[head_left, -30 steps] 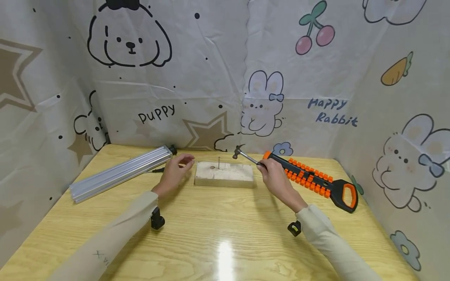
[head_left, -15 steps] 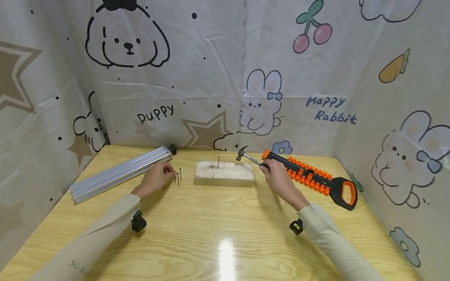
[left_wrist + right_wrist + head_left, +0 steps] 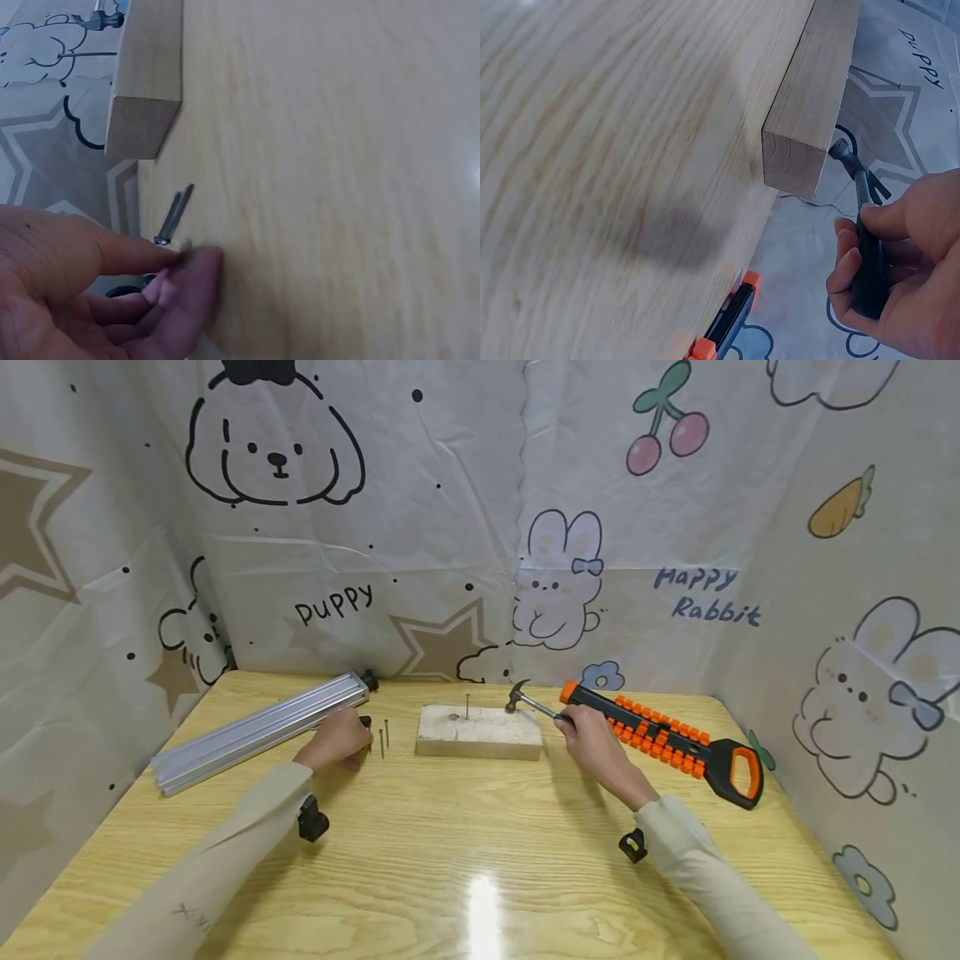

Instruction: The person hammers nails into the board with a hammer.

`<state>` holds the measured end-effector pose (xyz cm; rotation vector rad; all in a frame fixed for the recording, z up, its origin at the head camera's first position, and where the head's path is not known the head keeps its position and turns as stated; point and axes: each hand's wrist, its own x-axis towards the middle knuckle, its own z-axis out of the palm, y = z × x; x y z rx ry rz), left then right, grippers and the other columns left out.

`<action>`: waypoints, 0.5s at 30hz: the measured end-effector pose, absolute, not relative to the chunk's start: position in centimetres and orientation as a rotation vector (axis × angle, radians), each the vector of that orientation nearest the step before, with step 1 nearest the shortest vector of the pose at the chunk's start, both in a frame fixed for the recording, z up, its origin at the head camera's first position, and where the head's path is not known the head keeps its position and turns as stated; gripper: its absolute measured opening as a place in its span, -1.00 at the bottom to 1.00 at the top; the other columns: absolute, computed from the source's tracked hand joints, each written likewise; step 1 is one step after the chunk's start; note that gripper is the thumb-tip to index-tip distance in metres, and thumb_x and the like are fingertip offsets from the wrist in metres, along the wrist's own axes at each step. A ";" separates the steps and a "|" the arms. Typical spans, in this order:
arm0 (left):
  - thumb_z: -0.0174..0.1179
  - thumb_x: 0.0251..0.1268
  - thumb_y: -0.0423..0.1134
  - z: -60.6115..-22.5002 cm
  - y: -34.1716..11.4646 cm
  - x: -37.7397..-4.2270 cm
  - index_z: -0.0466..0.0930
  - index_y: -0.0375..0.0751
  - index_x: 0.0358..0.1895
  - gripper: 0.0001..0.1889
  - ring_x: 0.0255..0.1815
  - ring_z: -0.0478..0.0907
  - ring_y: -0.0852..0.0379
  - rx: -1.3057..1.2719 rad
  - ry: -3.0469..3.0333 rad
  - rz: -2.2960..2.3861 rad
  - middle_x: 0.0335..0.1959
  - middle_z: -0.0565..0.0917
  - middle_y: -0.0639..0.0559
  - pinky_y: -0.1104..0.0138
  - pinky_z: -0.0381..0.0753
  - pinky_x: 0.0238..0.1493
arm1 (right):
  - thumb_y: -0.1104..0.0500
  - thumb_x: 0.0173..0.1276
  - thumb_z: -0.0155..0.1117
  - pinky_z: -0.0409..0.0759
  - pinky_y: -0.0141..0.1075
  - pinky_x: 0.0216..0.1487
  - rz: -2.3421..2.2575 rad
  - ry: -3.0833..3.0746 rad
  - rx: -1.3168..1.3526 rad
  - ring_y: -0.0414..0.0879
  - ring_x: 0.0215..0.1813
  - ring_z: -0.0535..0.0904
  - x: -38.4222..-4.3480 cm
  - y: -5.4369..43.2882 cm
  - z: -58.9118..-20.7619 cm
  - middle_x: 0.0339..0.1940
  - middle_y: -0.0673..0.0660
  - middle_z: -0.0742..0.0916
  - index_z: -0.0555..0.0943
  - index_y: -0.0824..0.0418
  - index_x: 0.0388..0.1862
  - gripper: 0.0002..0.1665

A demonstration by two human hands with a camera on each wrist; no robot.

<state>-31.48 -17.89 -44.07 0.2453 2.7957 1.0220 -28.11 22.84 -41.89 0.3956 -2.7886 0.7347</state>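
My left hand point(image 3: 339, 739) is down by the loose nails at the left of the board. Its thumb and forefinger pinch a nail point(image 3: 185, 253), mostly hidden by the fingers in the left wrist view. Two more nails point(image 3: 382, 743) lie side by side just right of the fingertips. My right hand point(image 3: 592, 739) grips a small claw hammer point(image 3: 870, 262) by its dark handle. The hammer's head overlaps the right part of a pale wooden board point(image 3: 478, 745) in the head view. One nail point(image 3: 468, 707) stands upright in the board, near a round dark knot.
A silver grooved metal bar point(image 3: 255, 735) lies slanted at the left, behind my left hand. Beyond my right hand is a black and orange handled tool point(image 3: 660, 739). Printed cloth point(image 3: 450, 527) walls in the back and sides of the wooden table point(image 3: 420, 860).
My left hand has moved left from beside the board to the loose nails, and its fingers have come together on one. The hammer head has shifted slightly right and down, toward the board.
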 end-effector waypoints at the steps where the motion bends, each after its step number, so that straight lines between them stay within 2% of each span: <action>1: 0.06 0.34 -0.49 -43.9 -17.8 -31.6 0.40 -0.16 -0.78 -0.55 -0.82 0.57 0.18 0.235 2.784 1.023 -0.86 0.33 0.14 0.28 0.71 -0.56 | 0.33 0.57 0.26 0.46 -0.23 -0.41 0.734 -2.788 0.398 -0.06 -0.43 0.47 -28.1 22.9 -41.9 -0.30 0.27 0.75 0.70 0.45 -0.10 -0.84; 5: 0.10 0.32 -0.46 -43.6 -17.7 -31.8 0.53 -0.28 -0.68 -0.67 -0.76 0.62 0.13 0.213 2.744 1.013 -0.82 0.48 0.05 0.30 0.69 -0.56 | 0.31 0.57 0.26 0.46 -0.25 -0.41 0.727 -2.798 0.403 -0.07 -0.43 0.47 -28.1 22.8 -42.0 -0.31 0.23 0.74 0.70 0.43 -0.10 -0.83; 9: 0.16 0.34 -0.40 -43.6 -17.9 -31.9 0.45 -0.17 -0.73 -0.61 -0.75 0.52 0.21 0.206 2.718 1.040 -0.79 0.47 0.09 0.38 0.63 -0.56 | 0.30 0.58 0.25 0.46 -0.24 -0.40 0.736 -2.811 0.386 -0.06 -0.43 0.47 -28.1 23.0 -42.1 -0.30 0.26 0.74 0.70 0.42 -0.09 -0.82; 12: 0.13 0.38 -0.39 -43.5 -18.3 -31.8 0.38 -0.12 -0.76 -0.55 -0.70 0.51 0.23 0.180 2.635 1.147 -0.77 0.46 0.09 0.39 0.67 -0.49 | 0.31 0.58 0.25 0.47 -0.23 -0.39 0.734 -2.809 0.374 -0.05 -0.41 0.47 -28.0 23.2 -42.1 -0.29 0.28 0.75 0.70 0.43 -0.09 -0.83; 15: 0.11 0.42 -0.41 -43.2 -18.6 -31.4 0.46 -0.22 -0.63 -0.65 -0.59 0.59 0.20 0.138 2.524 1.282 -0.64 0.58 0.02 0.35 0.75 -0.39 | 0.31 0.58 0.24 0.48 -0.23 -0.38 0.707 -2.800 0.395 -0.05 -0.40 0.49 -28.0 23.5 -42.0 -0.29 0.26 0.74 0.70 0.44 -0.09 -0.83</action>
